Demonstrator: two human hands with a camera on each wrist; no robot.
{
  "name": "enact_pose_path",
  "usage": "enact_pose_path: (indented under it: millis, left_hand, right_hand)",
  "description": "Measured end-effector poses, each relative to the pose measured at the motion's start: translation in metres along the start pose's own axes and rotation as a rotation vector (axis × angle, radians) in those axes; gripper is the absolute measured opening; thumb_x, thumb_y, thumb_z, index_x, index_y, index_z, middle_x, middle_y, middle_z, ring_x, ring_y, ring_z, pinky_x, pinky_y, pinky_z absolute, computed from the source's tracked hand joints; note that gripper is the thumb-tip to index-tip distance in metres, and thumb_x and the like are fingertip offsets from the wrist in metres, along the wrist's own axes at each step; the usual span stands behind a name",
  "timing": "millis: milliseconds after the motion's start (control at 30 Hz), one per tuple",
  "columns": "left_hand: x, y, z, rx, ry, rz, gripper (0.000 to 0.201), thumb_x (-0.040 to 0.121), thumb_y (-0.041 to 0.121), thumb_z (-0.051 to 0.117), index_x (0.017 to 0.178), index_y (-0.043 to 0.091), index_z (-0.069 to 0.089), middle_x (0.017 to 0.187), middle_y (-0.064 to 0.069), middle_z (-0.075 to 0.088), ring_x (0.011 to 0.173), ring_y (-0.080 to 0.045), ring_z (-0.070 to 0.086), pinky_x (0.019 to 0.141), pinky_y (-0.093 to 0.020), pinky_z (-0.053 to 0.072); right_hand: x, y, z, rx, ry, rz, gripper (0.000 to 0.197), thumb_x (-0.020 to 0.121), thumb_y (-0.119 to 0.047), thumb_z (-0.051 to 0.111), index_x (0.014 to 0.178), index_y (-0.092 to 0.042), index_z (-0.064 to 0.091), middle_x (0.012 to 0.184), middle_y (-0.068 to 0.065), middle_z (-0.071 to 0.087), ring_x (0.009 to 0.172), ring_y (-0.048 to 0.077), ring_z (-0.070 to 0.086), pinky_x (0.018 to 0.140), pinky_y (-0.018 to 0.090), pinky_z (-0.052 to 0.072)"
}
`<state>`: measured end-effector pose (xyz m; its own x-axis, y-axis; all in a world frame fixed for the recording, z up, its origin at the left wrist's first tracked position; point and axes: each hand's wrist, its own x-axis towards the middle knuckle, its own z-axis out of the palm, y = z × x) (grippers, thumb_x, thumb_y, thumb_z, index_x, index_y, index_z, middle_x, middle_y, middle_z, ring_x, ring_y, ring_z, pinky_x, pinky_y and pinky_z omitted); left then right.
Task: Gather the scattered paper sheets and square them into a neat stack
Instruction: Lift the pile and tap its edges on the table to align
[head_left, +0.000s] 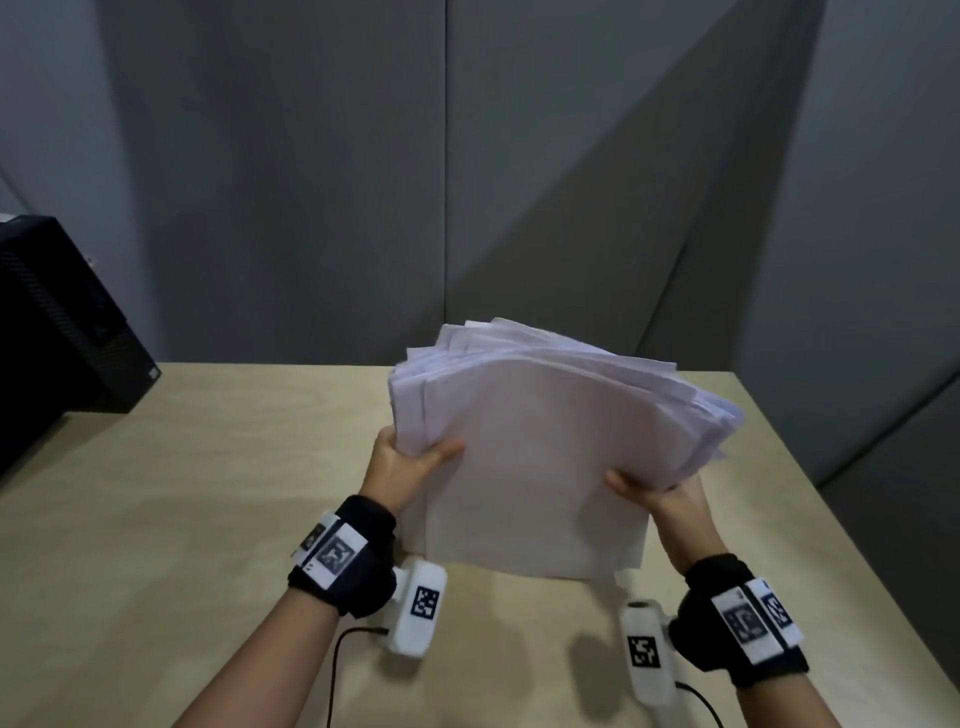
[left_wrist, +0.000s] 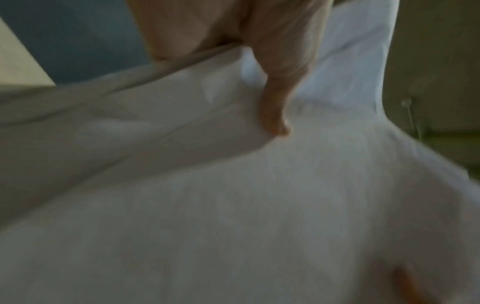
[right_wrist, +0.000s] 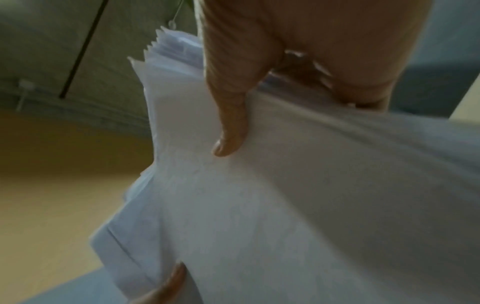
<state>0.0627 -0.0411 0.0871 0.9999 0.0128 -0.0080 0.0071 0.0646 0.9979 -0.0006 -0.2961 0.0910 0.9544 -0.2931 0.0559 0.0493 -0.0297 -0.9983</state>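
From the head camera, both hands hold one bundle of paper sheets (head_left: 545, 457) over the middle of the wooden table (head_left: 156, 519), tilted up with its far edge raised. The left hand (head_left: 402, 462) grips the left edge, thumb lying on the top sheet and the other fingers hidden underneath. The right hand (head_left: 660, 493) grips the right edge the same way, thumb on top. The far corners fan out unevenly, so the sheets are gathered but not squared. A black box (head_left: 57, 322) stands at the far left of the table. Whether the near edge touches the table I cannot tell.

The left wrist camera, blurred, shows the thumb (left_wrist: 275, 102) pressing into the bowed top sheet (left_wrist: 233, 195), pinching the bundle against fingers beneath it, which I cannot see.

The right wrist camera shows the thumb (right_wrist: 230, 127) pressed on the paper too, with staggered sheet corners (right_wrist: 155, 49) sticking out beyond it, and a fingertip (right_wrist: 174, 281) of the other hand at the bottom edge.

My worry is that the pinches sit only at the sides and the sheets bow between them. If either grip loosens, the loose inner sheets could slide out and scatter again; tapping the bundle while it is this skewed could also crumple those protruding corners.
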Motion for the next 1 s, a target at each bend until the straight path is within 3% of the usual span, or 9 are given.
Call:
enact_pose_path:
  millis: [133, 300, 400, 500, 567, 667, 833, 900, 1000]
  left_hand:
    - [-0.006, 0.007, 0.004, 0.086, 0.023, 0.078, 0.031, 0.073, 0.0, 0.074, 0.067, 0.028, 0.061, 0.067, 0.015, 0.065, 0.06, 0.009, 0.059, 0.062, -0.013, 0.049]
    - [-0.01, 0.041, 0.012, 0.359, -0.038, 0.329, 0.013, 0.067, 0.045, 0.064, 0.076, 0.039, 0.071, 0.066, 0.011, 0.07, 0.074, -0.01, 0.058, 0.072, -0.039, 0.053]
    - [-0.015, 0.064, 0.014, 0.768, -0.107, 0.591, 0.031, 0.071, 0.047, 0.047, 0.093, 0.038, 0.067, 0.101, 0.019, 0.059, 0.067, -0.025, 0.068, 0.059, -0.024, 0.039]
    - [-0.023, 0.083, 0.02, 0.971, -0.133, 0.704, 0.037, 0.072, 0.025, 0.048, 0.097, 0.036, 0.073, 0.091, 0.004, 0.076, 0.085, -0.025, 0.072, 0.067, -0.024, 0.042]
    - [-0.024, 0.085, 0.023, 1.052, -0.173, 0.656, 0.039, 0.074, 0.025, 0.048, 0.103, 0.036, 0.072, 0.098, 0.002, 0.076, 0.094, -0.025, 0.07, 0.073, -0.028, 0.045]
    - [-0.017, 0.084, 0.015, 1.136, -0.164, 0.611, 0.03, 0.076, 0.041, 0.06, 0.104, 0.037, 0.069, 0.096, 0.001, 0.076, 0.094, -0.025, 0.067, 0.079, -0.03, 0.039]
    - [-0.007, 0.043, -0.065, 1.044, 0.352, 0.414, 0.125, 0.038, 0.066, 0.074, 0.145, 0.027, 0.024, 0.152, -0.004, 0.032, 0.139, -0.023, 0.029, 0.114, -0.046, 0.01]
    - [-0.011, 0.024, -0.09, 0.651, 0.292, 0.182, 0.156, 0.024, 0.072, 0.076, 0.149, 0.022, -0.003, 0.159, -0.004, 0.009, 0.146, -0.016, 0.011, 0.118, -0.04, 0.011]
    - [-0.011, 0.006, -0.09, 0.218, -0.074, 0.002, 0.16, 0.017, 0.063, 0.085, 0.148, 0.02, 0.005, 0.138, 0.006, 0.049, 0.119, 0.007, 0.051, 0.097, -0.019, 0.046]
  right_hand:
    - [-0.014, -0.029, -0.008, -0.072, 0.181, -0.187, 0.126, 0.029, -0.067, 0.082, 0.135, -0.038, 0.021, 0.138, 0.002, 0.045, 0.123, 0.008, 0.049, 0.1, 0.031, 0.044]
    - [-0.028, -0.114, 0.002, -0.8, 0.145, -0.736, 0.122, 0.047, -0.082, 0.058, 0.146, -0.024, 0.016, 0.15, -0.021, 0.014, 0.145, 0.014, 0.01, 0.119, 0.045, 0.009]
    - [-0.012, -0.122, 0.014, -1.097, 0.025, -0.614, 0.114, 0.048, -0.068, 0.066, 0.146, -0.025, 0.024, 0.148, -0.008, 0.034, 0.142, 0.013, 0.021, 0.115, 0.049, 0.007]
    - [0.004, -0.105, 0.013, -0.707, -0.301, -0.308, 0.057, 0.064, -0.019, 0.082, 0.114, -0.032, 0.059, 0.099, -0.019, 0.068, 0.097, -0.012, 0.056, 0.099, 0.02, 0.041]
    - [0.008, -0.081, 0.013, -0.493, -0.362, -0.263, 0.025, 0.069, -0.005, 0.074, 0.086, -0.023, 0.069, 0.067, -0.023, 0.071, 0.068, -0.017, 0.057, 0.066, 0.004, 0.045]
    - [0.009, -0.044, 0.009, -0.367, -0.235, -0.213, 0.027, 0.075, 0.008, 0.069, 0.075, -0.019, 0.073, 0.062, -0.02, 0.07, 0.057, -0.015, 0.053, 0.058, 0.005, 0.043]
    - [0.013, -0.01, -0.028, -0.135, -0.02, -0.046, 0.038, 0.076, 0.014, 0.062, 0.068, -0.022, 0.069, 0.055, -0.026, 0.066, 0.054, -0.012, 0.059, 0.054, 0.007, 0.049]
    - [0.014, -0.006, -0.043, -0.087, 0.058, -0.018, 0.033, 0.077, 0.013, 0.063, 0.08, -0.02, 0.06, 0.057, -0.026, 0.067, 0.055, -0.012, 0.059, 0.056, 0.009, 0.05]
    - [0.018, -0.003, -0.054, -0.006, 0.089, 0.005, 0.024, 0.069, -0.012, 0.078, 0.084, -0.017, 0.059, 0.063, -0.024, 0.07, 0.06, -0.01, 0.062, 0.062, 0.014, 0.052]
